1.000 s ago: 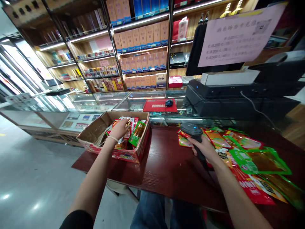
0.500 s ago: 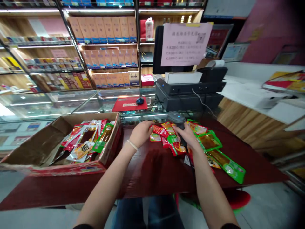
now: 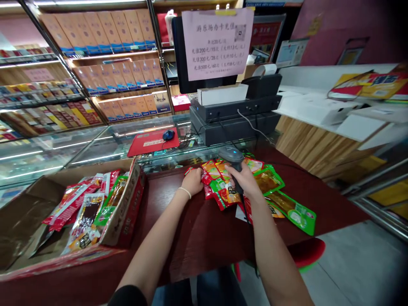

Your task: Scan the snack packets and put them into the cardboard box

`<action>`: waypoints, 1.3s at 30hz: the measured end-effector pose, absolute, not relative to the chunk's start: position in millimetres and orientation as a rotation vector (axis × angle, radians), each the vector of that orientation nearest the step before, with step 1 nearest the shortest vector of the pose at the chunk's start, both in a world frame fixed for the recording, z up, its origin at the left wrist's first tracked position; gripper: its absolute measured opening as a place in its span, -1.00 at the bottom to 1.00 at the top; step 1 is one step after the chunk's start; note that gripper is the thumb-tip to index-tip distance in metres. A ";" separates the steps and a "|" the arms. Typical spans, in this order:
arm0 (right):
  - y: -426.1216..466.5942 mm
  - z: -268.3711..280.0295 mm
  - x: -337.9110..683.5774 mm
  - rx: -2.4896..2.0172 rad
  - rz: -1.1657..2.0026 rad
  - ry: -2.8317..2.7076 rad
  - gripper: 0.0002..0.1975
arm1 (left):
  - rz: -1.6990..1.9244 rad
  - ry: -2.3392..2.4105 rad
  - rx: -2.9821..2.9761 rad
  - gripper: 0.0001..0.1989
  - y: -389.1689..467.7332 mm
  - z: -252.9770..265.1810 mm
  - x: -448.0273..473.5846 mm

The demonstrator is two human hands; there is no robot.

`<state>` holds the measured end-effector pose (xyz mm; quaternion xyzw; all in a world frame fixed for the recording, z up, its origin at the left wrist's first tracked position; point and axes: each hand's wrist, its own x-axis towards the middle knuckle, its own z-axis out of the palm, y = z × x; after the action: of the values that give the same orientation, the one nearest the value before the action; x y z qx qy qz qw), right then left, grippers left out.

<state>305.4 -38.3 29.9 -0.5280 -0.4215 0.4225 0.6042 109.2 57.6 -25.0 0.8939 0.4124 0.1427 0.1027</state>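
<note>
My left hand [image 3: 193, 181] is closed on a small red snack packet [image 3: 206, 176] at the left edge of a pile. Part of that packet is hidden by the fingers. In my right hand [image 3: 245, 179] is a dark handheld barcode scanner [image 3: 232, 154], its head above the pile and its cable hanging down past my wrist. Around both hands lie shiny red, orange and green snack packets. A green-edged packet [image 3: 269, 179] is just right of my right hand, and a longer green packet [image 3: 295, 212] lies nearer the table's right end.
An open cardboard box [image 3: 127, 204] with several snack packets stands on the left of the dark red table [image 3: 178, 246]. Behind are a glass counter [image 3: 95, 146], a red mouse mat [image 3: 143, 142], a black mouse [image 3: 168, 134] and a monitor with a pink notice [image 3: 219, 46].
The view has swung right, so the box and shelves sit further left. My left hand's fingers have closed more around the red packet. My right hand still holds the scanner over the pile.
</note>
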 end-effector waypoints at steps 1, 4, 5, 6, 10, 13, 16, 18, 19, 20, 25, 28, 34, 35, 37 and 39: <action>-38.7 30.6 304.2 -1.228 0.977 -0.976 -0.61 | 0.442 1.235 2.629 -0.66 55.5 -24.9 106.0; -40.2 33.0 299.3 -1.239 0.985 -0.971 -0.61 | 0.618 1.254 2.505 -0.71 45.8 -22.9 88.3; -40.9 34.0 297.2 -1.235 0.985 -0.969 -0.60 | 0.755 1.253 2.396 -0.72 42.0 -22.2 80.4; -41.6 34.9 294.9 -1.229 0.987 -0.972 -0.60 | 0.932 1.255 2.240 -0.74 38.4 -22.0 72.1; -44.2 37.0 281.5 -1.197 1.021 -0.996 -0.59 | 1.603 1.140 1.284 -0.77 27.1 -25.1 41.6; -45.0 35.5 266.3 -1.178 1.059 -1.029 -0.57 | 1.674 0.902 0.707 -0.67 22.6 -28.2 27.1; -45.4 31.0 249.0 -1.169 1.114 -1.086 -0.58 | 1.548 0.738 0.412 -0.76 22.3 -29.3 19.9; -45.0 25.8 238.9 -1.170 1.168 -1.121 -0.58 | 1.475 0.675 0.301 -0.84 24.4 -30.5 17.6; -44.6 22.6 234.7 -1.178 1.195 -1.143 -0.58 | 1.457 0.658 0.269 -0.87 25.8 -31.7 17.0; -44.0 19.3 231.2 -1.194 1.210 -1.165 -0.58 | 1.451 0.653 0.249 -0.89 27.2 -33.3 16.5; -41.7 8.4 222.1 -1.336 1.203 -1.229 -0.58 | 1.487 0.683 0.251 -0.89 31.1 -42.0 17.0; -42.9 8.9 220.1 -1.376 1.235 -1.313 -0.56 | 1.510 0.645 0.290 -0.85 30.3 -44.1 17.5; -47.2 7.0 219.1 -1.325 1.242 -1.552 -0.31 | 1.495 0.624 0.357 -0.79 30.0 -47.5 16.6; -47.6 6.1 219.2 -1.328 1.231 -1.567 -0.32 | 1.498 0.622 0.366 -0.79 30.4 -48.1 16.6; -48.0 4.9 219.2 -1.347 1.215 -1.585 -0.39 | 1.508 0.615 0.386 -0.81 30.9 -48.7 16.7; -48.2 4.9 218.9 -1.364 1.203 -1.578 -0.48 | 1.509 0.624 0.398 -0.82 31.1 -48.3 16.7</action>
<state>218.9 -48.2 4.9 -0.5289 -0.6117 0.4662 0.3588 16.7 31.1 -48.3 0.1766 0.2765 0.6686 0.6673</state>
